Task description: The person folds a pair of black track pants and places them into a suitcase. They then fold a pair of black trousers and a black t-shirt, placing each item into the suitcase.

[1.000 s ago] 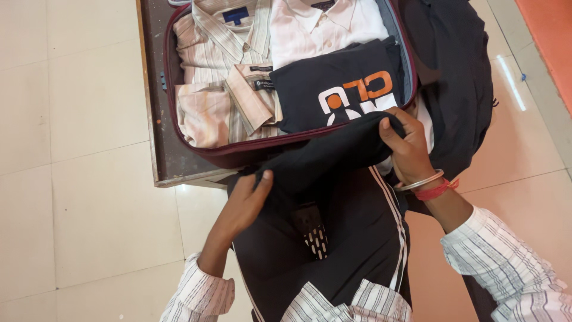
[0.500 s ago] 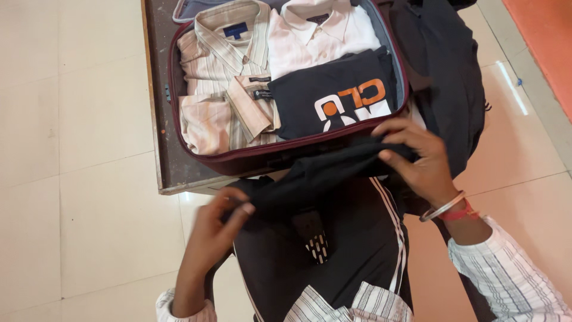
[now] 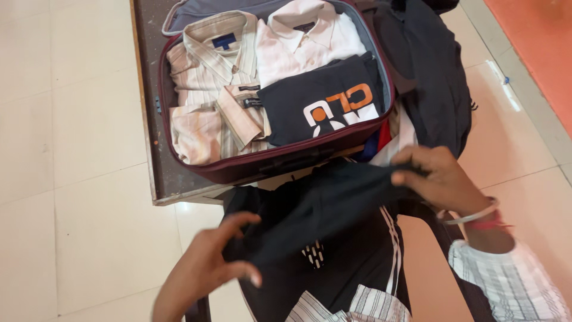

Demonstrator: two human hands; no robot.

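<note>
Both hands have dropped lower | left hand (image 3: 205, 271) and right hand (image 3: 441, 176) fingers pinch soft black garment (image 3: 322, 206), stretched over lap before maroon fabric suitcase (image 3: 280, 161) | keep edges level, cloth taut.

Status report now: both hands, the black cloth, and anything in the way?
Left hand and right hand both grip the black cloth, stretched over the lap. Open suitcase ahead, packed with folded shirts. Nothing between cloth and suitcase.
</note>
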